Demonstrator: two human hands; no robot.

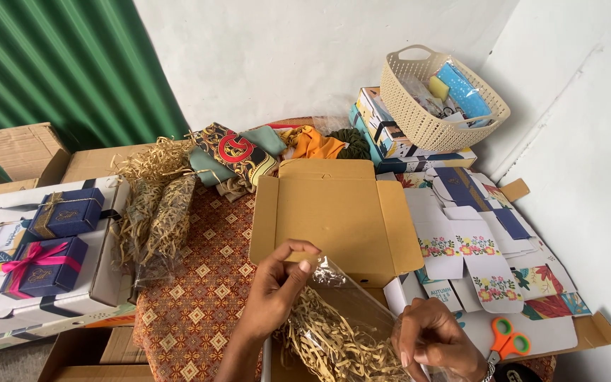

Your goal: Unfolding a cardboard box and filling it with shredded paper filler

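My left hand (277, 283) pinches the top edge of a clear plastic bag (351, 304) filled with tan shredded paper (334, 346), at the bottom centre. Lower right on the same bag, my right hand (433, 339) grips its other side with curled fingers. Just beyond the bag lies an open flat cardboard box (337, 212), its flaps spread and nothing inside it.
Orange-handled scissors (507, 339) lie right of my right hand on flat printed box blanks (475, 247). Two navy gift boxes (54, 240) with ribbons sit at left beside more shredded paper (153, 205). Folded scarves (249, 152), stacked boxes and a beige basket (440, 99) stand behind.
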